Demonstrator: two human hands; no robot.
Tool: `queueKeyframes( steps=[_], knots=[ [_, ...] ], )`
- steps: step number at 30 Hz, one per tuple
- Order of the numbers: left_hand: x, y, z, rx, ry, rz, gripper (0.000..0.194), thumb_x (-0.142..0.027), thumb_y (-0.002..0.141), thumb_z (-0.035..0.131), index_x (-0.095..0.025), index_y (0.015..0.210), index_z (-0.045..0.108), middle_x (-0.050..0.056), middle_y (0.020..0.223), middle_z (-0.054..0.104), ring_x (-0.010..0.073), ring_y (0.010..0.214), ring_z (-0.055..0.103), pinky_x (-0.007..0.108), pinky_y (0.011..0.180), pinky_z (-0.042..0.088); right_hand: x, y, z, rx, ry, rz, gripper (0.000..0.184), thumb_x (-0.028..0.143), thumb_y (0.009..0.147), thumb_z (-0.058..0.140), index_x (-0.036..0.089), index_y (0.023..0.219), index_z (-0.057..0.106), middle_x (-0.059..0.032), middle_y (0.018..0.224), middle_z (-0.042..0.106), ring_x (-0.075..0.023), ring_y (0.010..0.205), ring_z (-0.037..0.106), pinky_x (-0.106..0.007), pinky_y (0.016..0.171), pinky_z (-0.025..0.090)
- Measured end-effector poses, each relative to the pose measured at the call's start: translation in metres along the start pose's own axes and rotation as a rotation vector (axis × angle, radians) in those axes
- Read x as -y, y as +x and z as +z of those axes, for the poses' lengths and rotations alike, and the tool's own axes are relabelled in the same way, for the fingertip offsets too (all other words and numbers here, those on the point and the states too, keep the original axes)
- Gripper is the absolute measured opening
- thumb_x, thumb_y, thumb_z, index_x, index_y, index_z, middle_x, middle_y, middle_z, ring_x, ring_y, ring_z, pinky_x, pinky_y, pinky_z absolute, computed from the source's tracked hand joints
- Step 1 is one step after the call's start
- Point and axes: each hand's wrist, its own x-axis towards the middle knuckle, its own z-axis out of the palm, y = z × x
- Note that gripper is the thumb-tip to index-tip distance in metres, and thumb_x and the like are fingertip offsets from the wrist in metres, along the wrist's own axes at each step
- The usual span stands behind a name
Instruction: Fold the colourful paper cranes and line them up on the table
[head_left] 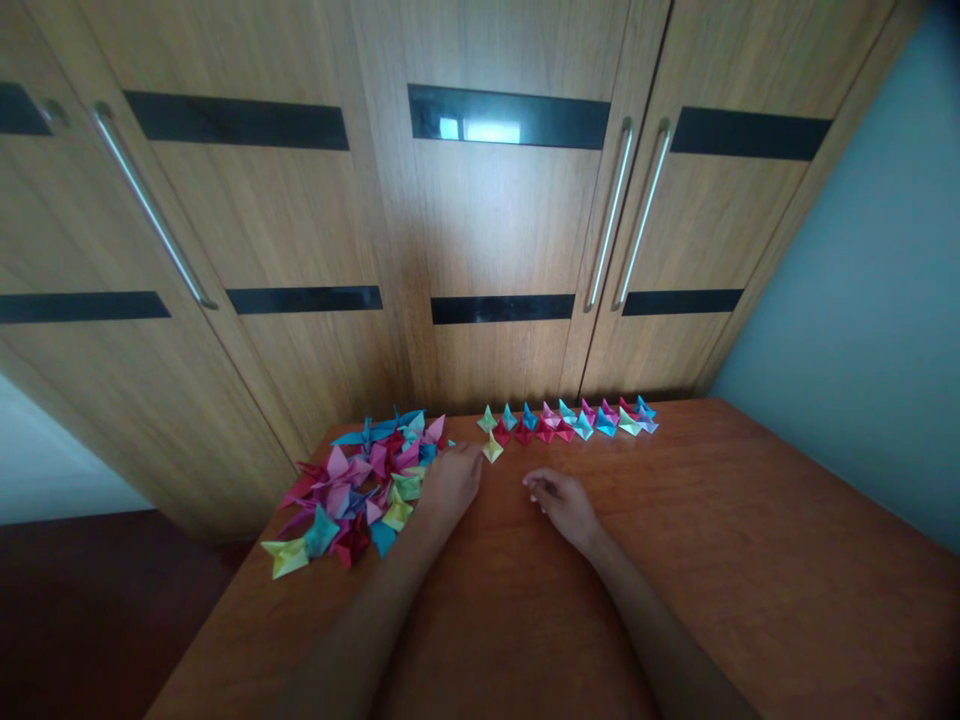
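My left hand [452, 485] is curled at the right edge of a pile of colourful origami figures [337, 490], crane-like in shape. Its fingertips point away from me, and whatever they may hold is hidden. Just beyond those fingers a yellow origami figure [492, 447] stands by itself at the front of the left end of two rows of origami figures [566, 422]. To the right, my right hand [562, 503] hovers over or rests on the table with bent fingers drawn together. Nothing shows in it.
The brown wooden table [720, 560] meets a wardrobe [495, 220] with long metal handles [609, 215] behind the rows. A blue-grey wall [847, 330] borders the right side. Dark floor [97, 610] lies beyond the table's left edge.
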Motion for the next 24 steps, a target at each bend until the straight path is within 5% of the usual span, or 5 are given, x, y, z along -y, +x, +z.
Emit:
queueKeyframes(
  steps=[8,17,24],
  knots=[
    [0.044,-0.014,-0.028,-0.092,0.001,-0.130,0.021,-0.025,0.089,0.044,-0.019,0.097,0.062,0.008,0.101,0.062,0.0201,0.096,0.058,0.028,0.083,0.041,0.003,-0.001,-0.001,0.002,-0.013,-0.006,0.025,0.036,0.081,0.049,0.018,0.083,0.066,-0.0014,0.066,0.062,-0.0133,0.056,0.055,-0.024,0.054,0.041],
    [0.010,0.000,-0.005,0.043,0.060,-0.036,0.022,-0.029,0.087,0.046,-0.018,0.102,0.060,0.010,0.104,0.061,0.0225,0.096,0.059,0.031,0.078,0.046,0.000,-0.002,0.000,0.011,-0.029,-0.001,0.027,0.038,0.082,0.047,0.018,0.085,0.066,-0.0019,0.068,0.063,-0.0137,0.056,0.056,-0.024,0.053,0.041],
    [0.004,0.010,0.002,0.101,0.086,-0.056,0.023,-0.025,0.087,0.046,-0.015,0.098,0.063,0.014,0.099,0.064,0.0259,0.092,0.062,0.034,0.076,0.048,0.001,-0.003,0.002,0.019,-0.058,0.002,0.027,0.037,0.082,0.047,0.018,0.085,0.066,-0.0027,0.070,0.064,-0.0144,0.059,0.057,-0.024,0.053,0.042]
  ],
)
